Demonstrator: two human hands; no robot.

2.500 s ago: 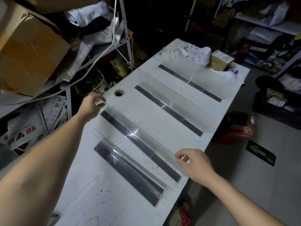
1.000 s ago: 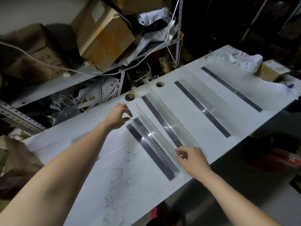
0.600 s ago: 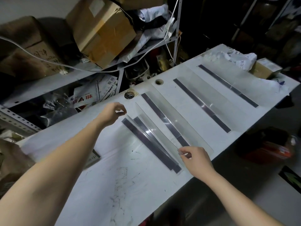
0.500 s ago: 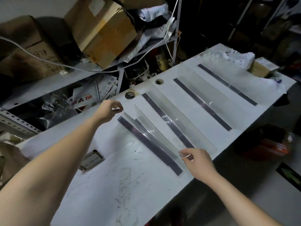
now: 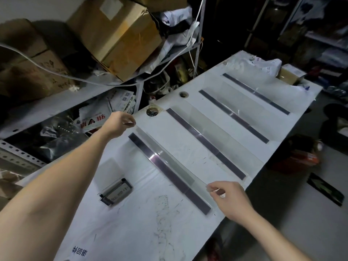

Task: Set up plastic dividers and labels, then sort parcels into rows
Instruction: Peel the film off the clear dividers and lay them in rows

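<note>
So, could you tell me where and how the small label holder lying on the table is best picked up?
Pinch the label holder across its two long edges, coming straight down from above. It lies flat on the white table, long and narrow, with bare surface all round, so the short span probably suits a finger-and-thumb grip; the dark end caps look less easy to hold.

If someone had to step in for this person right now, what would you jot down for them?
Left hand: pinching the far end of the nearest clear divider.
Right hand: pinching its near end.
That divider is being set on the white table, beside three others, each on a dark base strip.
A small label holder lies flat on the table, not yet mounted.
A few parcels are piled at the far end.
Done: three dividers placed.
Left: settle the fourth, fit labels, sort parcels into rows.
</note>
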